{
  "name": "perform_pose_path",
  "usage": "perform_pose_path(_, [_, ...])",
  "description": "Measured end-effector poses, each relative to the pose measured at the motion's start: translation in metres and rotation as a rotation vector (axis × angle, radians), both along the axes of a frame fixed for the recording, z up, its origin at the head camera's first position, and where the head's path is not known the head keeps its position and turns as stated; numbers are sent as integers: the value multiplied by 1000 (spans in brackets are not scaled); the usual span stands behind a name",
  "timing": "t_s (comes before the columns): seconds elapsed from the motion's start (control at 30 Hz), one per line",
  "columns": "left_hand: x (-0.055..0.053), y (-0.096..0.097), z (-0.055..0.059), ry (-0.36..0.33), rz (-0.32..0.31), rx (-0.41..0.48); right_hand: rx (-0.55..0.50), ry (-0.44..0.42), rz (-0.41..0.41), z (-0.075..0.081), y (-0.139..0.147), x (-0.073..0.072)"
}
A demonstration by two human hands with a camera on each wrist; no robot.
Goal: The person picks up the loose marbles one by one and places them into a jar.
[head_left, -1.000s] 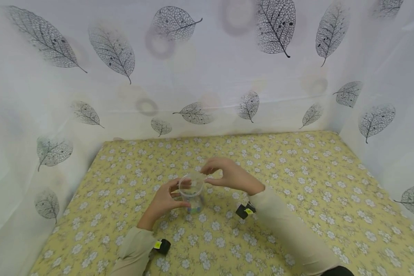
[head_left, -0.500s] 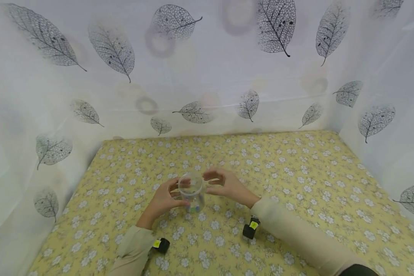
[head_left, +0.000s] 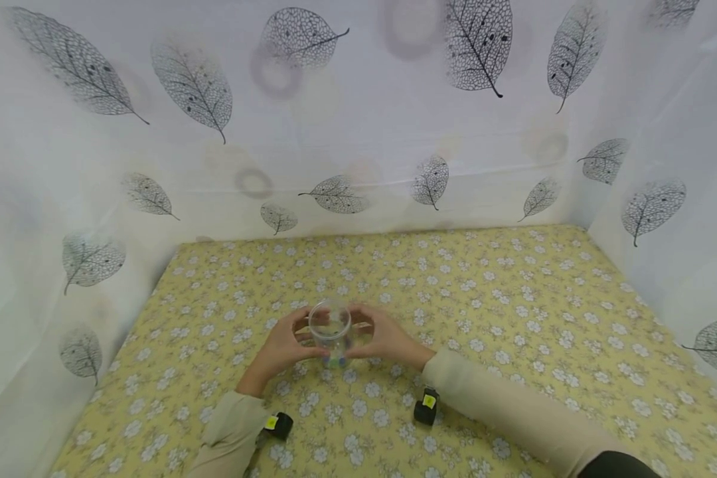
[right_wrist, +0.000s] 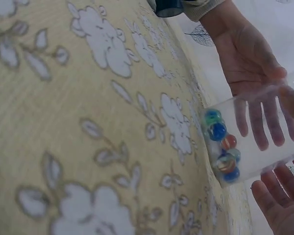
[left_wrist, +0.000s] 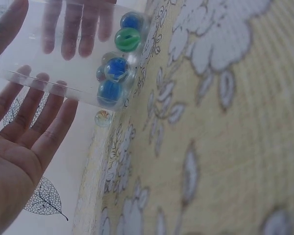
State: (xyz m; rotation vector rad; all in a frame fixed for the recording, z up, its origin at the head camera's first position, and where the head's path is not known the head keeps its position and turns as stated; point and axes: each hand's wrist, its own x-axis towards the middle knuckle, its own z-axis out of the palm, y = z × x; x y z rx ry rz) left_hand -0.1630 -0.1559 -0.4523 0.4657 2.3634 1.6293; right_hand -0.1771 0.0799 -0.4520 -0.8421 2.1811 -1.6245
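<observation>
A clear plastic jar (head_left: 330,330) stands upright on the cloth between both hands. Glass marbles (left_wrist: 127,39), several of them blue and green, lie at its bottom; an orange one (right_wrist: 229,142) shows among them in the right wrist view. My left hand (head_left: 283,343) holds the jar's left side, thumb at the front and fingers around the back. From the right, my right hand (head_left: 388,337) curves around it in the same way, fingers behind and thumb in front. In the left wrist view, one small marble (left_wrist: 103,118) appears just past the jar's lower edge.
A yellow floral cloth (head_left: 484,312) covers the table. Pale sheets (head_left: 364,119) printed with dark leaves hang at the back and along both sides. A black camera sits on each wrist, close above the cloth.
My right hand has come down and in from the right, and its fingers and thumb now reach the jar. The left hand and the jar have stayed in place.
</observation>
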Motion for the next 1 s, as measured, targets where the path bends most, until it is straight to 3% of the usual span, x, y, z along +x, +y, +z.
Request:
perform_pose_path(0.3, [2,0,-1,56,-17,-9,48,81,-52,-4,-11,5])
perform_pose_path(0.57, [-5,-14,2,130,-129,-41,52,89,-65,-6,-13,5])
perform_pose_path(0.7, [-13,-26,12,228,-137,-121,50,87,-65,-7,-13,4])
perform_pose_path(0.87, [-25,-29,22,351,-85,-304,53,81,-72,-7,-12,4])
perform_pose_path(1.0, [-31,-26,23,420,-63,-446,51,80,-65,-5,-12,4])
